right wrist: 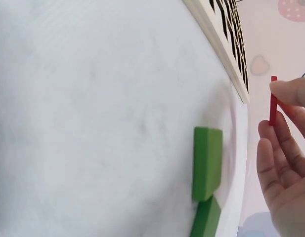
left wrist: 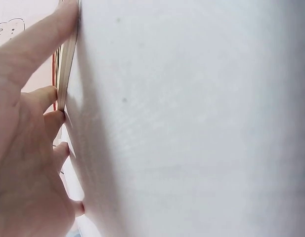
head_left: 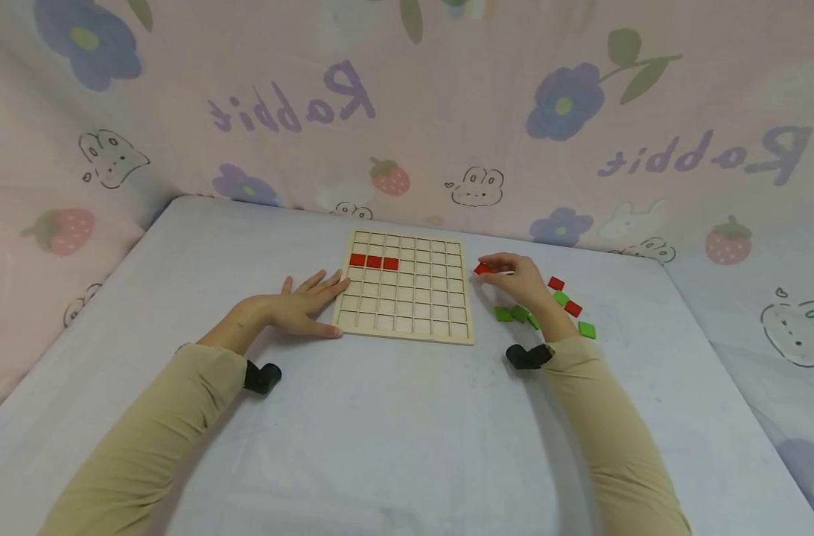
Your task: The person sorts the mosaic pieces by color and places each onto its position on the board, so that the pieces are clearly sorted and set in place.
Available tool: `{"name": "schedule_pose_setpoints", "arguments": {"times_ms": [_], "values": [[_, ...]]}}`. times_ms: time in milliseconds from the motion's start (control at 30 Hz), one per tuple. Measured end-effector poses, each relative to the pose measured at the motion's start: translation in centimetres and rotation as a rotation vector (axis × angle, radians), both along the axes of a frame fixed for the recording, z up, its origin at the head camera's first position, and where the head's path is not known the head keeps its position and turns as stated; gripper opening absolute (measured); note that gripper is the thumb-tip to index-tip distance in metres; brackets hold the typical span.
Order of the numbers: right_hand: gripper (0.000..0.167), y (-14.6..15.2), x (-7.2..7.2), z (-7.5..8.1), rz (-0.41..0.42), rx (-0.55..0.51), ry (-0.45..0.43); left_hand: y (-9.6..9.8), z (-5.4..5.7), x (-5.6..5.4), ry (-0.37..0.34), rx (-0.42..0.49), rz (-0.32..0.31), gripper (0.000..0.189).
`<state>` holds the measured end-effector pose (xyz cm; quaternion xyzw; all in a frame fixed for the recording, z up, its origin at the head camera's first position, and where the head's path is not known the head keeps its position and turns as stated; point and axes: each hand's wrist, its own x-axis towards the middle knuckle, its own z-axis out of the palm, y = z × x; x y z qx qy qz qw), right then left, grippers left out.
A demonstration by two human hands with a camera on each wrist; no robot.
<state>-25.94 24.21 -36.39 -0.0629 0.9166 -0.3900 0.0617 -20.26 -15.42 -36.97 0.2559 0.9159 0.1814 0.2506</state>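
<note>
pinching a flat red square tile (head_left: 482,269) in my right hand (head_left: 519,281), i seem to steady the pale wooden grid board (head_left: 407,304) with my spread left hand (head_left: 299,306).

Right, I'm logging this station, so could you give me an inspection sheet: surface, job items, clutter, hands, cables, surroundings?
Surface: pale tabletop, faint specks in left wrist view.
Job items: wooden grid board, three red tiles in one row; loose green tiles and loose red tiles to its right.
Clutter: nothing seen.
Hands: left hand touches board's left edge; right hand pinches another red tile.
Cables: nothing seen.
Surroundings: pink backdrop printed with flowers, strawberries and rabbits.
</note>
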Motion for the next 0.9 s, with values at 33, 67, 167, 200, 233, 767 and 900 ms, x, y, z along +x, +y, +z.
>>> {"name": "schedule_pose_setpoints", "arguments": {"times_ms": [33,67,167,200,233,767,900], "values": [[0.040,-0.1,0.0,0.0,0.004,-0.007,0.003,0.0,0.0,0.0,0.001,-0.002,0.001,0.095],[0.040,-0.2,0.0,0.0,0.006,-0.014,0.006,0.0,0.0,0.0,0.002,-0.004,0.001,0.095],[0.040,-0.5,-0.1,0.1,0.018,-0.029,0.009,0.0,0.1,0.1,0.001,-0.002,0.000,0.095],[0.039,-0.7,-0.1,0.1,0.022,-0.035,0.012,0.0,0.1,0.1,0.000,0.002,0.000,0.095],[0.039,-0.8,-0.2,0.2,0.025,-0.043,0.012,0.0,0.2,0.1,-0.001,0.003,0.000,0.095],[0.040,-3.5,-0.8,0.1,0.053,-0.076,0.018,0.0,0.0,0.1,-0.003,0.001,0.009,0.095],[0.040,-4.2,-0.9,0.0,0.059,-0.088,0.016,0.0,-0.1,0.1,0.001,0.002,0.006,0.095]]}}
